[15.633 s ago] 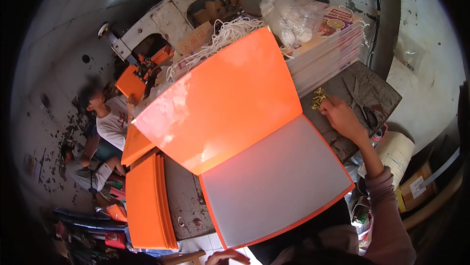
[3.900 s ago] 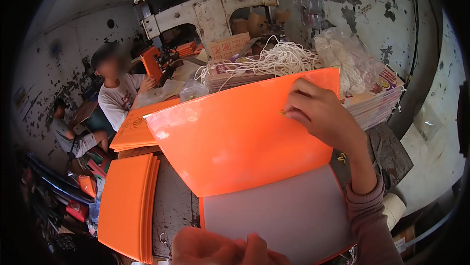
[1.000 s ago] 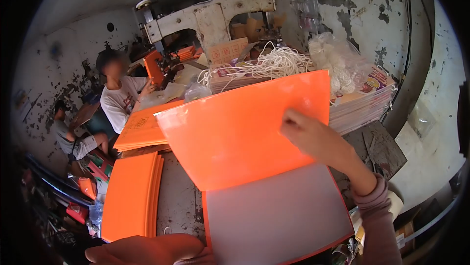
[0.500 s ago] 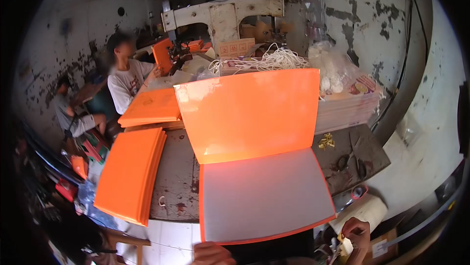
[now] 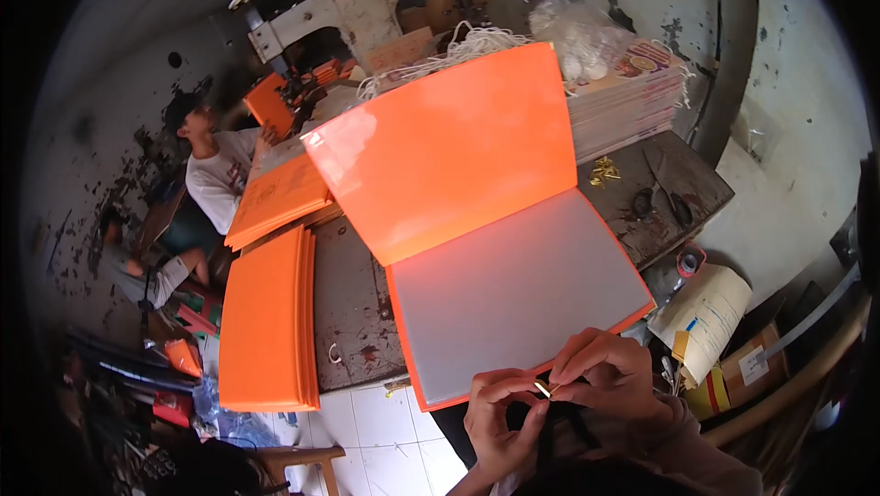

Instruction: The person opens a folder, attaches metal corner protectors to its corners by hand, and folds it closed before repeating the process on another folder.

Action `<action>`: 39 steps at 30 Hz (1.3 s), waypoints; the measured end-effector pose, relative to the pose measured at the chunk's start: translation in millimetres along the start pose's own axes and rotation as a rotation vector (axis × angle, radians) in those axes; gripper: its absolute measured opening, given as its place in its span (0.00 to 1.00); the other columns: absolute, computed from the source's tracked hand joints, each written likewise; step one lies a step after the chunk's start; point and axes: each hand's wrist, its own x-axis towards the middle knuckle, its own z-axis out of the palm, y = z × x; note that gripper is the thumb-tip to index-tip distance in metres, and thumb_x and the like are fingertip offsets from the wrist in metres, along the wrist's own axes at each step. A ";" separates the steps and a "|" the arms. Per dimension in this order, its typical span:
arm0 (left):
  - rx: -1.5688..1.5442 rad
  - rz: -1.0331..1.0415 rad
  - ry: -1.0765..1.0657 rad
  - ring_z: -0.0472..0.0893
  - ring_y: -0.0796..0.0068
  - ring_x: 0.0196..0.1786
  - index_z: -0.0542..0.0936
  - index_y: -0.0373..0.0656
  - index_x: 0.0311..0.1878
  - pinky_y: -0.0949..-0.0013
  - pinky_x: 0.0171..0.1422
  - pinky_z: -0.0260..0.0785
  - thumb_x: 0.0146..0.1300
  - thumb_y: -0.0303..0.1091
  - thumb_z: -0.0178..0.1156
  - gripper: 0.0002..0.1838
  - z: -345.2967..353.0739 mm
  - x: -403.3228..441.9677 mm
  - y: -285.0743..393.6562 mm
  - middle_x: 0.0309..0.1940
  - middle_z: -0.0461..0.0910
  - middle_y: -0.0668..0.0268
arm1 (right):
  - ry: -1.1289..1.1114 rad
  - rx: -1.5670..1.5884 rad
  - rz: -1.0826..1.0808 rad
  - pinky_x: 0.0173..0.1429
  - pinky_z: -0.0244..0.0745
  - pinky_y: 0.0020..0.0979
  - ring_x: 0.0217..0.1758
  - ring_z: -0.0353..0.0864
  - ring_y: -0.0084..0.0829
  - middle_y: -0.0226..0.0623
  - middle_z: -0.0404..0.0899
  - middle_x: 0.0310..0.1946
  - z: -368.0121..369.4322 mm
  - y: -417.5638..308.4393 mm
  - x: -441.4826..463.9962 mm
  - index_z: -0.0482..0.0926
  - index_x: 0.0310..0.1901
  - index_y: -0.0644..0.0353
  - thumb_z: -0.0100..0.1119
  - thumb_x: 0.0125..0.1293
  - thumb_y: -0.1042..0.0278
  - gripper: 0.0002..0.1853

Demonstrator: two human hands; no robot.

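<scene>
My left hand (image 5: 502,415) and my right hand (image 5: 612,375) meet at the near edge of an open orange folder (image 5: 449,161). Pinched between the fingertips of both is a small gold metal piece (image 5: 544,390); its exact kind is too small to make out. The folder's far cover stands raised, orange and glossy, while its grey inner panel (image 5: 513,299) lies flat on the table in front of me. Several similar gold pieces (image 5: 604,170) lie in a little heap to the right of the raised cover.
Stacked orange folders (image 5: 266,322) lie on the table (image 5: 357,313) at left. Scissors (image 5: 662,198) rest at right, near a tall stack of printed sheets (image 5: 628,97). White cord (image 5: 467,42) is piled behind the cover. A person (image 5: 220,170) sits at far left holding an orange folder.
My hands, apart before, have come together over the folder's near edge, both now on the gold piece. The view has tilted and shifted, and the folder appears rotated.
</scene>
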 end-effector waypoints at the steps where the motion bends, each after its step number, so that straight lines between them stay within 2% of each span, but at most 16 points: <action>1: -0.080 0.022 0.024 0.76 0.69 0.43 0.68 0.34 0.46 0.71 0.42 0.75 0.50 0.18 0.61 0.19 -3.1 -5.2 -3.4 0.42 0.67 0.56 | -0.008 -0.016 -0.015 0.49 0.76 0.28 0.43 0.78 0.30 0.41 0.72 0.39 4.0 4.8 0.1 0.74 0.37 0.68 0.58 0.51 0.90 0.12; 2: -0.158 0.043 0.047 0.76 0.71 0.43 0.70 0.33 0.45 0.74 0.40 0.75 0.51 0.15 0.60 0.17 -6.8 -10.4 -5.9 0.41 0.69 0.56 | -0.013 -0.029 -0.029 0.48 0.76 0.28 0.42 0.78 0.30 0.42 0.72 0.39 7.7 9.4 0.1 0.74 0.37 0.68 0.58 0.51 0.90 0.12; 4: -0.149 0.006 0.075 0.76 0.72 0.43 0.70 0.32 0.45 0.73 0.42 0.74 0.52 0.15 0.59 0.16 -13.9 -19.5 -3.8 0.40 0.70 0.57 | -0.011 -0.043 -0.012 0.46 0.77 0.27 0.41 0.79 0.29 0.42 0.73 0.38 14.2 18.0 -1.1 0.74 0.37 0.68 0.59 0.51 0.89 0.11; 7: -0.359 -0.078 0.180 0.76 0.72 0.44 0.69 0.33 0.45 0.71 0.49 0.71 0.53 0.14 0.58 0.16 -21.3 -26.7 0.1 0.43 0.71 0.55 | -0.008 -0.080 -0.008 0.43 0.77 0.25 0.38 0.80 0.27 0.41 0.75 0.36 27.2 30.2 -3.4 0.74 0.35 0.67 0.61 0.51 0.87 0.10; 11: -0.277 -0.029 0.227 0.76 0.70 0.45 0.70 0.33 0.45 0.70 0.50 0.71 0.54 0.14 0.57 0.15 -36.9 -39.8 -8.2 0.43 0.72 0.56 | -0.044 -0.186 0.018 0.38 0.75 0.23 0.35 0.80 0.24 0.37 0.78 0.31 37.5 41.0 -4.5 0.76 0.32 0.65 0.64 0.51 0.81 0.08; 15: -0.214 -0.112 0.268 0.76 0.68 0.47 0.72 0.32 0.42 0.68 0.51 0.71 0.54 0.15 0.57 0.12 -53.6 -52.6 -7.9 0.42 0.73 0.56 | -0.132 -0.299 0.069 0.37 0.74 0.23 0.33 0.79 0.24 0.34 0.79 0.31 46.3 51.4 -7.5 0.76 0.32 0.63 0.64 0.53 0.77 0.06; 19: -0.134 -0.136 0.384 0.77 0.70 0.44 0.74 0.33 0.39 0.69 0.51 0.70 0.55 0.15 0.57 0.08 -57.5 -68.9 -21.8 0.39 0.75 0.57 | -0.209 -0.488 0.048 0.36 0.74 0.23 0.32 0.79 0.26 0.32 0.78 0.31 54.7 59.2 -10.8 0.77 0.33 0.60 0.64 0.53 0.75 0.07; 21: -0.118 -0.239 0.515 0.76 0.76 0.37 0.72 0.36 0.34 0.74 0.44 0.68 0.57 0.21 0.57 0.04 -55.4 -71.9 -26.5 0.32 0.76 0.61 | -0.221 -0.585 0.005 0.36 0.74 0.24 0.32 0.77 0.27 0.30 0.77 0.31 58.2 66.8 -15.2 0.77 0.34 0.60 0.64 0.53 0.74 0.07; 22: -0.121 -0.247 0.513 0.76 0.76 0.37 0.72 0.36 0.34 0.74 0.44 0.68 0.57 0.21 0.57 0.04 -54.6 -73.1 -28.7 0.32 0.76 0.61 | -0.217 -0.588 0.014 0.36 0.74 0.24 0.32 0.77 0.27 0.30 0.77 0.31 57.8 70.6 -16.9 0.77 0.34 0.60 0.64 0.53 0.74 0.07; 25: -0.149 -0.280 0.544 0.75 0.77 0.36 0.72 0.36 0.34 0.76 0.44 0.67 0.57 0.21 0.56 0.03 -59.2 -77.0 -36.4 0.32 0.76 0.62 | -0.256 -0.623 -0.031 0.39 0.73 0.26 0.35 0.76 0.30 0.32 0.76 0.32 60.8 79.7 -17.7 0.76 0.36 0.60 0.63 0.53 0.74 0.08; 27: -0.279 -0.304 0.675 0.77 0.77 0.38 0.73 0.35 0.37 0.75 0.46 0.69 0.57 0.20 0.56 0.05 -64.7 -78.2 -45.5 0.33 0.77 0.60 | -0.321 -0.694 -0.077 0.38 0.75 0.26 0.36 0.77 0.29 0.34 0.77 0.35 60.4 83.1 -11.1 0.78 0.35 0.61 0.66 0.49 0.76 0.10; 28: -0.276 -0.306 0.671 0.77 0.77 0.38 0.73 0.35 0.37 0.75 0.46 0.69 0.57 0.20 0.56 0.05 -67.0 -74.9 -45.7 0.33 0.77 0.60 | -0.316 -0.692 -0.076 0.38 0.75 0.26 0.36 0.77 0.29 0.34 0.77 0.35 58.6 83.8 -7.3 0.78 0.35 0.61 0.66 0.49 0.76 0.10; 30: -0.222 -0.375 0.821 0.73 0.82 0.35 0.72 0.41 0.37 0.80 0.39 0.65 0.60 0.23 0.54 0.03 -70.9 -66.8 -45.0 0.33 0.76 0.65 | -0.319 -0.984 -0.163 0.39 0.74 0.29 0.37 0.77 0.31 0.35 0.75 0.40 50.8 84.4 -0.6 0.78 0.37 0.60 0.67 0.47 0.73 0.13; 31: -0.148 -0.410 0.862 0.72 0.84 0.34 0.72 0.42 0.37 0.82 0.36 0.64 0.61 0.25 0.54 0.03 -72.5 -62.9 -46.2 0.32 0.75 0.68 | -0.347 -1.101 -0.161 0.43 0.72 0.33 0.41 0.75 0.33 0.35 0.73 0.45 44.9 87.8 -0.1 0.78 0.41 0.57 0.67 0.46 0.67 0.17; 35: -0.054 -0.406 0.826 0.72 0.84 0.34 0.72 0.40 0.38 0.82 0.37 0.64 0.62 0.27 0.54 0.04 -78.9 -62.2 -53.7 0.31 0.74 0.67 | -0.383 -1.294 -0.080 0.47 0.70 0.33 0.47 0.71 0.33 0.37 0.70 0.50 36.8 88.9 9.6 0.77 0.44 0.54 0.64 0.50 0.61 0.18; 39: -0.032 -0.438 0.775 0.72 0.83 0.34 0.72 0.38 0.38 0.80 0.38 0.66 0.62 0.27 0.54 0.04 -81.2 -65.7 -59.2 0.33 0.74 0.64 | -0.397 -1.294 -0.075 0.48 0.69 0.33 0.46 0.71 0.33 0.37 0.70 0.50 35.7 91.2 11.9 0.77 0.42 0.54 0.64 0.49 0.62 0.17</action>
